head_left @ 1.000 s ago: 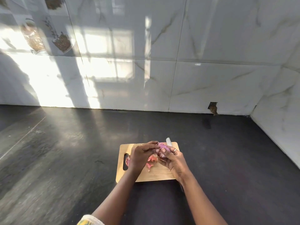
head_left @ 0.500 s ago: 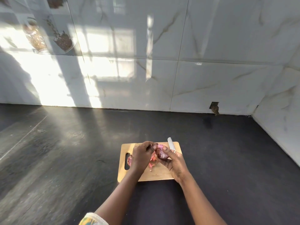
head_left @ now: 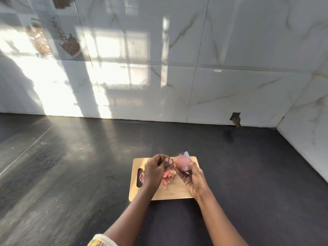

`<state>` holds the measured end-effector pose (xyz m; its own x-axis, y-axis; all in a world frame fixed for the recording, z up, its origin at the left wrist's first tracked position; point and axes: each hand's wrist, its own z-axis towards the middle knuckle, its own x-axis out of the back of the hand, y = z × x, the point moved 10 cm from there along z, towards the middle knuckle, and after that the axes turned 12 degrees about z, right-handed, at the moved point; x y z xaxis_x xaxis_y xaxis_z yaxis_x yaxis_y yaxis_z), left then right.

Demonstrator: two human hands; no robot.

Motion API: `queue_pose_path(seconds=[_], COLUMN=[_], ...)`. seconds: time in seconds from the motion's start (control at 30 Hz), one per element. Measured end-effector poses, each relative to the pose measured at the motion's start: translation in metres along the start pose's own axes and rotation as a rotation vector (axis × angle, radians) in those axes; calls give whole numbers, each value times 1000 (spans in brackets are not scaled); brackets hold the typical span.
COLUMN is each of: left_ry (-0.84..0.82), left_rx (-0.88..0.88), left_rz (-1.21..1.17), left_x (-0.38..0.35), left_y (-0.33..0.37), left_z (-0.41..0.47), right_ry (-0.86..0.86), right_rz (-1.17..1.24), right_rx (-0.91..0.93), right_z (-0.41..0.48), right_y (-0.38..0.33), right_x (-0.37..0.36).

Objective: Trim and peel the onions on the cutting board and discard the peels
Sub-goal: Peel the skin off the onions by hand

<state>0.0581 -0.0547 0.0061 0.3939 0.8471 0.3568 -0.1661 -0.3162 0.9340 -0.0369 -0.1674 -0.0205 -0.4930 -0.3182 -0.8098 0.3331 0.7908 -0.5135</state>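
Note:
A small wooden cutting board (head_left: 170,193) with a handle slot lies on the dark counter. My right hand (head_left: 192,178) holds a pink-red onion (head_left: 182,163) above the board's far right part, along with a knife whose pale tip (head_left: 187,155) shows behind the onion. My left hand (head_left: 156,170) is closed on a piece of onion peel (head_left: 168,161) just left of the onion. Loose pink peels (head_left: 168,177) lie on the board between my hands. Another reddish piece (head_left: 142,177) peeks out by the handle slot, mostly hidden by my left hand.
The dark counter (head_left: 71,174) stretches wide to the left and right of the board. White marble-look wall tiles (head_left: 177,68) stand behind and at the right corner. A small hole (head_left: 236,118) is in the wall near the counter.
My hands have drawn apart: the right hand lifted the onion up and right, while the left pulled a strip of peel away. More peels now lie on the board.

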Motion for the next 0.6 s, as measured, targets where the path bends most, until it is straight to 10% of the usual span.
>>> queue_pose_path(seconds=[0.6], left_ry=[97], left_rx=[-40], left_rz=[233], left_x=[17], left_y=[19], left_z=[8], right_ry=[89], right_rz=[-48], right_rx=[-22], right_z=[9], right_y=[0], right_x=[13])
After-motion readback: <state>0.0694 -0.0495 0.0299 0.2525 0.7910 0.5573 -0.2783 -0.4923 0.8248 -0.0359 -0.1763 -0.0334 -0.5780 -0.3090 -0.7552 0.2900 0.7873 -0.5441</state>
